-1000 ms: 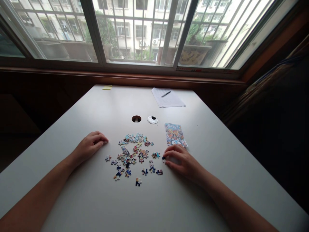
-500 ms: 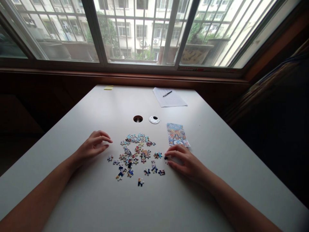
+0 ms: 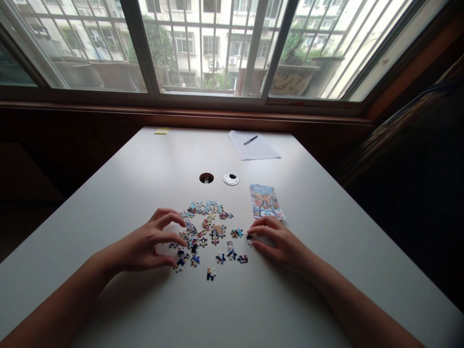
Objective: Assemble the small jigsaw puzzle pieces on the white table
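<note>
Loose jigsaw puzzle pieces [image 3: 213, 231] lie scattered over the middle of the white table [image 3: 232, 309]. My left hand [image 3: 155, 241] is over the left edge of the pieces, its fingers spread and curved, hiding a few of them; nothing shows in its grip. To the right of the pile, my right hand [image 3: 275, 241] rests on the table with a small dark and white puzzle piece [image 3: 249, 238] between thumb and index fingertip. A single piece [image 3: 210, 274] lies apart at the near side. Just beyond my right hand is a small printed picture sheet [image 3: 266, 200].
Further back are a round cable hole [image 3: 206, 178] and its metal cover [image 3: 231, 179]. A pen [image 3: 251, 140] lies on paper sheets [image 3: 261, 151] at the far right, and a yellow sticky note [image 3: 161, 131] at the far left edge. A barred window is behind.
My left hand has moved right and nearer to me, from beside the pile to over its left edge, with its fingers opened wider. My right hand stays in place.
</note>
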`<state>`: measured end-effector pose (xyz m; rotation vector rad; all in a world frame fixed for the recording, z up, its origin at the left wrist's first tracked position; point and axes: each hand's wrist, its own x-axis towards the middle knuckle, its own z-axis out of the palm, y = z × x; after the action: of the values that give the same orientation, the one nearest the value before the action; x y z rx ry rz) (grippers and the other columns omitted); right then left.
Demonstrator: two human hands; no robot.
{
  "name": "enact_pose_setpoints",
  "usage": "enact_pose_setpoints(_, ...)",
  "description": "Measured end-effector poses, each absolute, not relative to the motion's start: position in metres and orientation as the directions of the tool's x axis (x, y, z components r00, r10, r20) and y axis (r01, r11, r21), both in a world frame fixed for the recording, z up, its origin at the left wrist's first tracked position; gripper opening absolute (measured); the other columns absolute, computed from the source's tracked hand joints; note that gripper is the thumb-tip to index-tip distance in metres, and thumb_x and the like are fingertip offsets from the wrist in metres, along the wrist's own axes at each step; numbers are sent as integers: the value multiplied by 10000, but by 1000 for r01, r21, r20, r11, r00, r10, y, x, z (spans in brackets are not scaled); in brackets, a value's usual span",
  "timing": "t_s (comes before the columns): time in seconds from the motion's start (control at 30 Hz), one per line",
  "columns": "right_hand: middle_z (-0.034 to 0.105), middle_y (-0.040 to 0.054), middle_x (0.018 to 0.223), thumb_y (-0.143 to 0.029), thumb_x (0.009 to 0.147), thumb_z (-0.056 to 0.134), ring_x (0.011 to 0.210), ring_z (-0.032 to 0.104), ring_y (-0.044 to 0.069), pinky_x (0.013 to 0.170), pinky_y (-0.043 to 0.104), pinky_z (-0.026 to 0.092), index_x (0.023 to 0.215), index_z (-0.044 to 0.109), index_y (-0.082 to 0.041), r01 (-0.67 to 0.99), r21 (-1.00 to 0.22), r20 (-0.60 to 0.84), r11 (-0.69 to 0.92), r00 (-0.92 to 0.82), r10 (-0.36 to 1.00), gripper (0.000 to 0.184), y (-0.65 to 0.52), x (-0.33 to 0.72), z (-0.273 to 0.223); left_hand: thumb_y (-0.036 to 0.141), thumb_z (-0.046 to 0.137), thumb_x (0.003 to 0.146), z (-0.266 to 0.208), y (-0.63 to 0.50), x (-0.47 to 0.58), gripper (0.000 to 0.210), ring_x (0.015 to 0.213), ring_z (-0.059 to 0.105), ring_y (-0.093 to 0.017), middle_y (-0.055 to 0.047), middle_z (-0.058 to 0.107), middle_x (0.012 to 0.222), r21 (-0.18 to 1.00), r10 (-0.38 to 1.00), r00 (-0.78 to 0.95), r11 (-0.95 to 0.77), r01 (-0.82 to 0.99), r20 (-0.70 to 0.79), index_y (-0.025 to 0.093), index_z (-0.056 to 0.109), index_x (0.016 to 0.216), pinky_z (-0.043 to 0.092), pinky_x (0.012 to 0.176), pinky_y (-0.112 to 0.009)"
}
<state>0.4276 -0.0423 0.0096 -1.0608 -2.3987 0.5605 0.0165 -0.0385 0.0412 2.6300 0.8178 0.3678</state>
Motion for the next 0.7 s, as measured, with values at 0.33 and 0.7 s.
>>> enact_pose_setpoints(0.33, 596, 93, 1196, -301, 955, 610, 1110, 573, 246, 975, 447, 506, 1193, 656, -282, 584, -523, 234, 621, -602, 763, 243, -41, 428, 9, 421, 757, 831, 41, -42, 27, 294, 1351, 318, -309, -54, 483, 1350, 451, 549, 830, -768, 455, 98, 324, 675, 1096, 411, 1114, -484)
enact_pose_setpoints(0.7, 600, 94, 1187, -308, 959, 601, 1107, 572, 247, 974, 449, 509, 1193, 659, -285, 583, -523, 235, 621, -602, 763, 242, -41, 428, 10, 439, 776, 805, 39, -44, 32, 302, 1321, 348, -309, -56, 518, 1303, 461, 551, 826, -767, 445, 120, 301, 667, 1050, 452, 1057, -437)
